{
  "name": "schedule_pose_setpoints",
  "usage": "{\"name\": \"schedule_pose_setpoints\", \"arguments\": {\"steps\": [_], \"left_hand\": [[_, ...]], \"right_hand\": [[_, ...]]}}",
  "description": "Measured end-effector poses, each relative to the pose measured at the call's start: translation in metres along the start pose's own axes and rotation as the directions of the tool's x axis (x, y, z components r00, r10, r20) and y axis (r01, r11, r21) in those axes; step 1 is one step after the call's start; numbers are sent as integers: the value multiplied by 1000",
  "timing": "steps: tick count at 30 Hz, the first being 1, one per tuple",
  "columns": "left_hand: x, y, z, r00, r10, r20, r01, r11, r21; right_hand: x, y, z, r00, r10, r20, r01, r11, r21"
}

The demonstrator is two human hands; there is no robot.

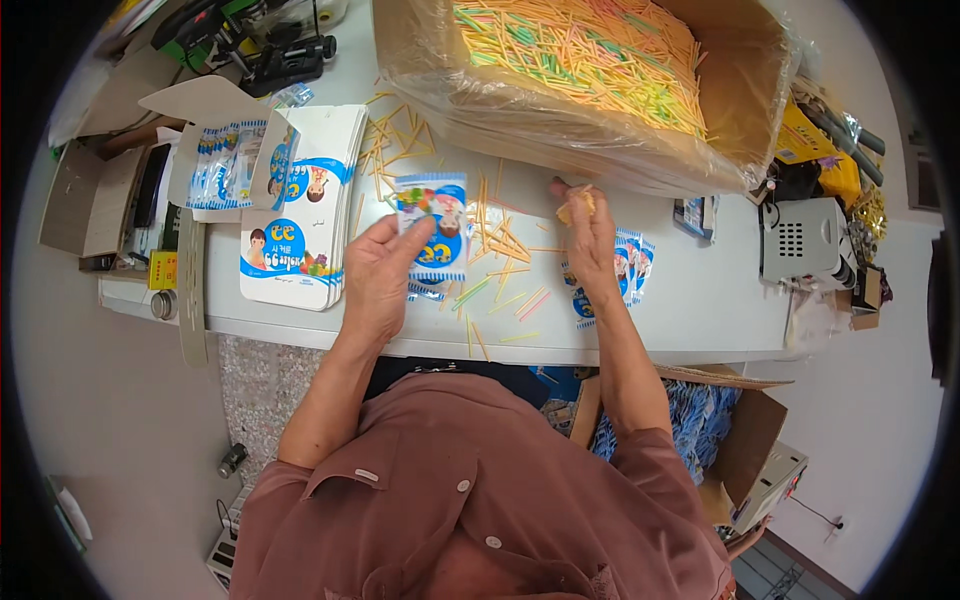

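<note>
My left hand (382,275) is closed on a small blue-and-white printed packet (447,248), its thumb lying across the front. Over the white table, my right hand (592,250) grips a bunch of thin yellow-orange sticks (576,207), seen nearly end-on. Loose pastel sticks (500,245) are scattered between the two hands. More packets (632,265) lie beside my right wrist, partly covered by it. Just beyond the right hand stands a large cardboard box (590,140), lined with clear plastic and heaped with sticks (590,60) in yellow, orange, pink and green.
Flat printed cartons (290,270) are stacked at the left, with an open carton (225,205) of upright packets on them. A grey appliance (808,240) stands at the right end of the white table (450,335). Below the front edge, a cardboard box (750,440) holds many blue packets.
</note>
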State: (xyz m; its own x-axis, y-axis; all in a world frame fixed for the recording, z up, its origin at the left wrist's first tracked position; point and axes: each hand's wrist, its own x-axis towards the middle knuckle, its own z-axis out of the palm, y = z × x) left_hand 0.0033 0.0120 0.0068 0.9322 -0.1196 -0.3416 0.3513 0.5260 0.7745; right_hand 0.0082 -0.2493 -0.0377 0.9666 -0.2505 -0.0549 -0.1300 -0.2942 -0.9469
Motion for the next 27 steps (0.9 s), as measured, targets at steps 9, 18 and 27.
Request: {"name": "schedule_pose_setpoints", "arguments": {"steps": [9, 18, 27], "left_hand": [[-3, -19, 0, 975, -51, 216, -16, 955, 297], [-12, -19, -5, 961, 32, 276, -167, 860, 482], [-12, -32, -13, 966, 45, 255, -162, 873, 459]], "right_hand": [[-25, -45, 27, 954, -116, 277, -205, 422, 883], [-29, -72, 38, 962, -248, 116, 20, 485, 874], [-35, -75, 55, 957, -205, 205, -98, 436, 895]]}}
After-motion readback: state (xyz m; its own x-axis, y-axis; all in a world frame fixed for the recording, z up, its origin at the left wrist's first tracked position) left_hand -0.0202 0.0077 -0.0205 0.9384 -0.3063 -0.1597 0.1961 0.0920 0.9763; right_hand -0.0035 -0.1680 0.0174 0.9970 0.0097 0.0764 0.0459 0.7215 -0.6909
